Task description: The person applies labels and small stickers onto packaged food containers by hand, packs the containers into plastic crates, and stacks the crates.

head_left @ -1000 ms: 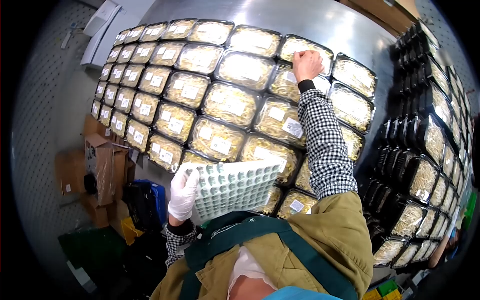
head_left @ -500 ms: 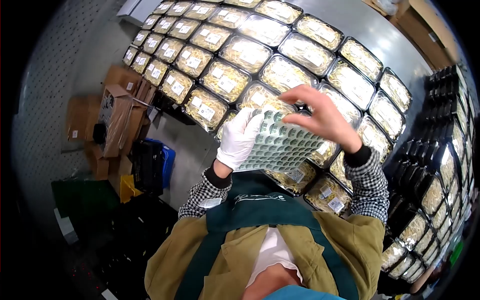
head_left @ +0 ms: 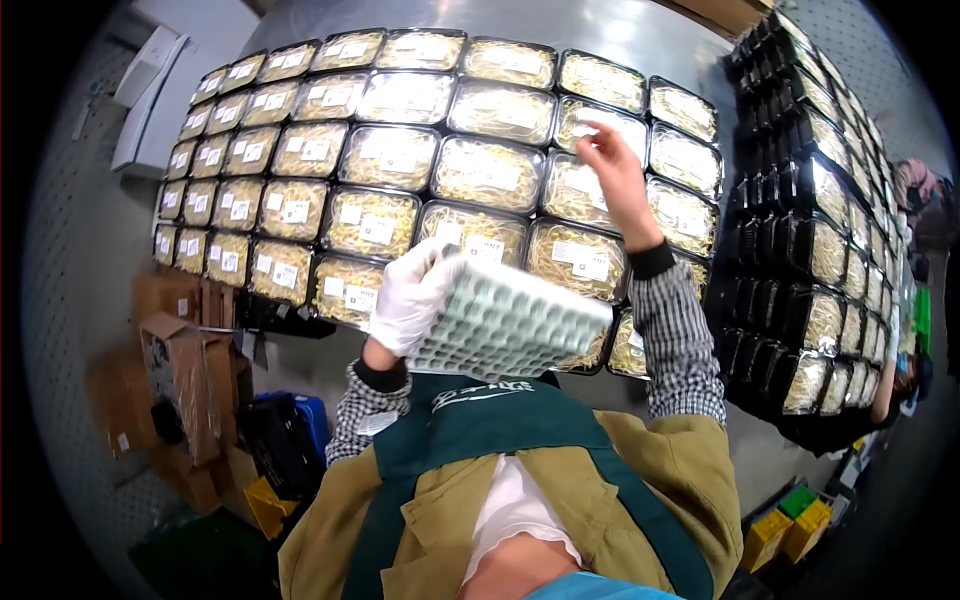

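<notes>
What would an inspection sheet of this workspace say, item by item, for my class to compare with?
Surface: metal table, shiny, largely covered by packs.
Job's things: clear-topped packs in rows, many with white labels; a sheet with rows of green round marks, blurred.
Clutter: cardboard boxes and a blue container at the picture's left, below table level.
Hands: left hand, white-gloved, grips the sheet; right hand, bare, is over the packs, contact unclear.
Cables: nothing seen.
Surroundings: stacked packs at the picture's right; yellow bins at lower right.
</notes>
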The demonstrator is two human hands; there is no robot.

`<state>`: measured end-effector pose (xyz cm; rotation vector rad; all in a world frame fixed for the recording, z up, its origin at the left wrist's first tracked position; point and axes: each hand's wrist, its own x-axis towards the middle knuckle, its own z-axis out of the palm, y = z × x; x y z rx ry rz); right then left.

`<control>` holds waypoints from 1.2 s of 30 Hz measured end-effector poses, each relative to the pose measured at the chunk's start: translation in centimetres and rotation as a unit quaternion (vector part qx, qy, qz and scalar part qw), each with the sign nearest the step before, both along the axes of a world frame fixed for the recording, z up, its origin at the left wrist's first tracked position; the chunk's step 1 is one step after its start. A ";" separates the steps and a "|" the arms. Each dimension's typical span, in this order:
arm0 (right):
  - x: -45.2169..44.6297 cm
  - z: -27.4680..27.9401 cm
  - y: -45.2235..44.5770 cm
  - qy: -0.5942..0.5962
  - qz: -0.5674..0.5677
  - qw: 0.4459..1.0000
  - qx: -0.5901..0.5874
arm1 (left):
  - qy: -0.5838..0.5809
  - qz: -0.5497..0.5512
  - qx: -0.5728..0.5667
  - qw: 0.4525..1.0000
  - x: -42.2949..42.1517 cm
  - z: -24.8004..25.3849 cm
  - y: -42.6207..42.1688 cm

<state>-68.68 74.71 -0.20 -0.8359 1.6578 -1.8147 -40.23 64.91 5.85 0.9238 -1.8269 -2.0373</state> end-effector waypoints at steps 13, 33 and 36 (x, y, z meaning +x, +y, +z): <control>-6.2 -9.9 -2.8 0.358 -0.306 0.855 0.219 | 0.090 -0.060 0.033 0.994 10.4 0.0 -8.2; 13.0 -10.2 8.5 0.144 -0.358 0.885 0.262 | 0.054 -0.109 0.079 0.989 9.0 0.5 -9.4; 16.0 -10.4 7.2 0.277 -0.358 0.829 0.328 | 0.052 -0.163 0.062 0.983 8.4 -0.1 -9.3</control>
